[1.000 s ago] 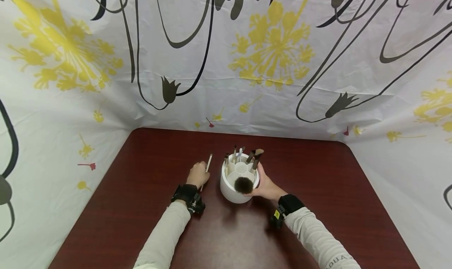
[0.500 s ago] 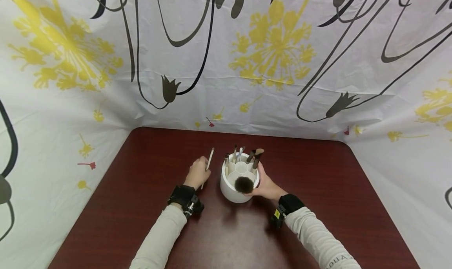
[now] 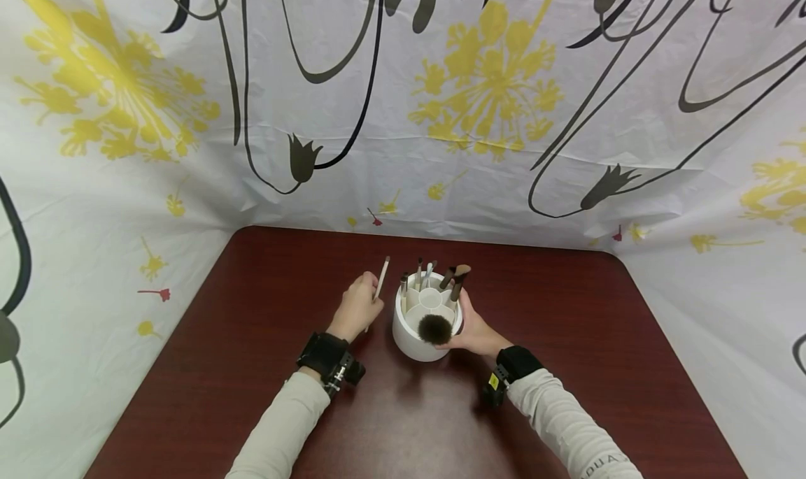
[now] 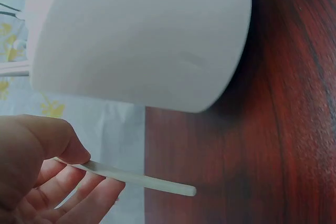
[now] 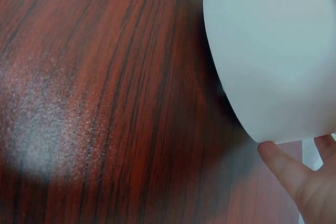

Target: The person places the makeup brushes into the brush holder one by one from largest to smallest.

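My left hand (image 3: pixel 356 308) pinches a slim, pale-handled makeup brush (image 3: pixel 382 277), which stands tilted just left of a round white brush holder (image 3: pixel 417 347). In the left wrist view the brush handle (image 4: pixel 160 183) lies between thumb and fingers, apart from the holder wall (image 4: pixel 147 40). At the holder's right side my right hand (image 3: pixel 477 333) grips it, its thumb (image 5: pixel 283 166) against the wall in the right wrist view. Inside the divided holder are several brushes, among them a fluffy dark one (image 3: pixel 434 329) at the front and brown-headed ones (image 3: pixel 458 280) at the back right.
The holder stands on a dark red wood-grain table (image 3: pixel 541 297) with rounded far corners. A white sheet (image 3: pixel 403 115) with yellow and grey flower prints hangs behind and beside it. Both wrists wear black camera straps (image 3: pixel 518 363).
My left hand has risen slightly away from me and to the right, carrying the slim brush closer to the holder. The right hand and the holder have stayed in place.
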Motion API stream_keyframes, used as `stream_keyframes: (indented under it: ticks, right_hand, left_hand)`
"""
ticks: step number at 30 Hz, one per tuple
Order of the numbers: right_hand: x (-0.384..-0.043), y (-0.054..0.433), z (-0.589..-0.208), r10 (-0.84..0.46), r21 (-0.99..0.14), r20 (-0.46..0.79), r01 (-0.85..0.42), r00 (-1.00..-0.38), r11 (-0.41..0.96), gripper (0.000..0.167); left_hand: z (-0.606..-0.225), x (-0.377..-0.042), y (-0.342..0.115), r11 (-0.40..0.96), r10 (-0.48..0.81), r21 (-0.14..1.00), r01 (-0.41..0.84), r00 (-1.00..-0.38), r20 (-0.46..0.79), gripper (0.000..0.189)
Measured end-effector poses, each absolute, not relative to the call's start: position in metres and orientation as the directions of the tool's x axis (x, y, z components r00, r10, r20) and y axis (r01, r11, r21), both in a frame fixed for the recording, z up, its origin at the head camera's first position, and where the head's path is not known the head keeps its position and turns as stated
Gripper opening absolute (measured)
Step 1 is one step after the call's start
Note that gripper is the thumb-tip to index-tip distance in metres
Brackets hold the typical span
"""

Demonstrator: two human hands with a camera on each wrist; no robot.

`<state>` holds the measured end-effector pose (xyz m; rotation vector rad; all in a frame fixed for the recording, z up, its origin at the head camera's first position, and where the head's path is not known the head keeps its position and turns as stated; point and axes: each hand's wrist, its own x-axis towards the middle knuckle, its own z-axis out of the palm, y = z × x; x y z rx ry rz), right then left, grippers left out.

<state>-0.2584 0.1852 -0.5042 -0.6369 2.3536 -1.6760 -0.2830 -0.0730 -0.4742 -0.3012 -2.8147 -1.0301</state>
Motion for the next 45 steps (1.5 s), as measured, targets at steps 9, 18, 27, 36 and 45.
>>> stream_keyframes:
  ticks: [9, 18, 27, 36, 45]
  right_hand:
    - [-0.259, 0.185, -0.506, -0.434, -0.932, 0.117, -0.25, -0.893, 0.262, 0.12]
    - [-0.253, 0.181, -0.492, -0.444, -0.93, 0.102, -0.243, -0.89, 0.274, 0.118]
    - [-0.245, 0.177, -0.476, -0.451, -0.935, 0.081, -0.224, -0.889, 0.273, 0.116]
    - [-0.246, 0.177, -0.478, -0.442, -0.949, 0.069, -0.195, -0.894, 0.247, 0.119]
    - [-0.247, 0.176, -0.478, -0.451, -0.955, 0.084, -0.201, -0.889, 0.219, 0.119]
  left_hand:
    - [-0.463, -0.275, -0.071, 0.707, 0.165, 0.645, 0.288, -0.955, 0.245, 0.025]
    - [-0.449, -0.269, -0.068, 0.669, 0.187, 0.672, 0.317, -0.947, 0.261, 0.025]
    - [-0.438, -0.264, -0.067, 0.642, 0.187, 0.689, 0.336, -0.94, 0.284, 0.024]
    - [-0.43, -0.261, -0.064, 0.612, 0.19, 0.696, 0.374, -0.925, 0.33, 0.024]
    - [-0.415, -0.258, -0.063, 0.566, 0.182, 0.735, 0.373, -0.927, 0.329, 0.024]
